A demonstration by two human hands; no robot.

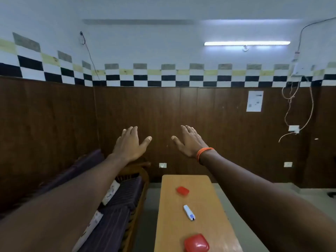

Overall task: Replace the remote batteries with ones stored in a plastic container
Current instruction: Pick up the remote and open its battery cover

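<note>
1. Both arms are stretched straight out in front of the person. The hands are raised in front of the dark wood panelling of the far wall.
2. The left hand shows its back, fingers straight and a little fanned, thumb pointing inward. It holds nothing.
3. The right hand mirrors it: fingers extended and spread, thumb turned toward the left hand, nothing in it. A clear gap separates the two thumbs. An orange band circles the right wrist.
4. The white remote lies on the wooden table, well below the hands and closer to the person. It sits between the two forearms, nearer the right one. Neither hand touches it.
5. A small red container sits on the table just beyond the remote, on the side toward the hands.
6. A large red container sits on the near side of the remote, cut off by the lower edge of the view. The three things form a loose line down the table, none touching another.
7. Under the left forearm, a sofa with dark striped cushions runs alongside the table.
8. Up and to the right of the right hand a tube light glows on the white wall. A sheet of paper hangs on the panelling below it.
</note>
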